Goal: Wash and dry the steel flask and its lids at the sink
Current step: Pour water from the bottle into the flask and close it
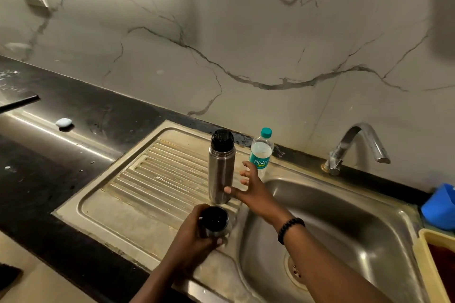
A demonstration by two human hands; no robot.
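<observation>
While the left hand (194, 236) grips the steel outer lid (216, 222) over the draining board (147, 179), the right hand (251, 186) reaches, fingers spread, beside the upright steel flask (220, 174), its black inner lid (222, 139) on. Behind stands a "Bisleri" water bottle (261, 152).

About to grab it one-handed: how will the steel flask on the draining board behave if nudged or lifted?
The flask is tall and narrow, standing on ridged grooves, so it may tip if pushed high up. Its smooth steel wall could slip in a wet grip. The open right hand beside it should probably wrap low on the body.
</observation>
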